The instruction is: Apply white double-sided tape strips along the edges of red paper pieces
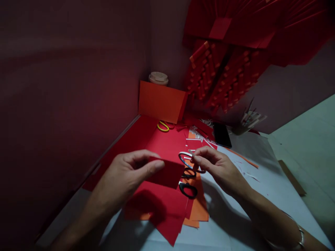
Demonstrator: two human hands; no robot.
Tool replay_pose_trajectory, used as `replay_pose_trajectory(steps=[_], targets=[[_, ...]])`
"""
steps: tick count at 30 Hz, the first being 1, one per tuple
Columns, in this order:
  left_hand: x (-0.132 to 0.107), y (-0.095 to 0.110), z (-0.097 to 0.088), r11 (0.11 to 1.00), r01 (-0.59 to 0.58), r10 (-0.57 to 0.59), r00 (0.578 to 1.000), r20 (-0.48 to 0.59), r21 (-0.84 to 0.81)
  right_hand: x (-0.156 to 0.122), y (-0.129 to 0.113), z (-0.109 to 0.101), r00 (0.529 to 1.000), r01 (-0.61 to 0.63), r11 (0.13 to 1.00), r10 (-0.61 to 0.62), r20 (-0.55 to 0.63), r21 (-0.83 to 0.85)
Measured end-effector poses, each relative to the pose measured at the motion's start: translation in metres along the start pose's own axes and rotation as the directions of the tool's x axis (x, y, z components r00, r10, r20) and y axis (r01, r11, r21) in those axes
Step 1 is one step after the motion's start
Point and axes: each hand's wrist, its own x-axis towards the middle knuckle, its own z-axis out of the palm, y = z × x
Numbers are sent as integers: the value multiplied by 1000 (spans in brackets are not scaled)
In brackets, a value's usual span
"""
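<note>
My left hand (131,176) pinches a piece of red paper (167,172) between thumb and fingers, holding it above the table. To its right, my right hand (218,165) is closed on a thin roll of tape (181,157), a white ring with blue on its inner side. A small bit stands between my right thumb and forefinger, perhaps the tape's end. Below the roll are the black handles of scissors (188,191), lying on red and orange sheets. More red paper (157,202) is spread under my hands.
Scissors with a yellow handle (163,127) lie before a folded orange card (161,101), with a lidded cup (158,78) behind. A black phone (222,135) and a pen holder (242,129) stand near the wall. Red paper decorations (222,76) hang above. Paper scraps litter the white table (235,216).
</note>
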Motion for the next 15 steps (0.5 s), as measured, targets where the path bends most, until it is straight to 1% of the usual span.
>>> replay_pose_trajectory(steps=[1, 3, 6, 7, 9, 12, 15], targets=[[3, 5, -1, 1000, -21, 20, 999, -29, -23, 0, 1, -1, 1000, 3, 1000, -3, -13, 25], [10, 13, -2, 996, -9, 7, 1000, -23, -94, 0, 3, -4, 999, 9, 998, -6, -41, 70], [20, 26, 3, 973, 6, 13, 997, 80, -231, 0, 2, -7, 996, 12, 984, 4, -90, 175], [24, 30, 4, 971, 24, 0, 995, 101, -237, 0, 0, -7, 995, 17, 977, 5, -103, 212], [30, 35, 8, 983, 48, -28, 993, 116, -178, -1, -2, -8, 992, 34, 966, -1, -130, 255], [42, 33, 13, 995, 33, -22, 993, 117, -93, -3, -3, -8, 990, 44, 970, -10, -144, 238], [52, 17, 16, 993, -31, 39, 997, 70, -112, -4, -3, -7, 991, 52, 987, -32, -132, 152]])
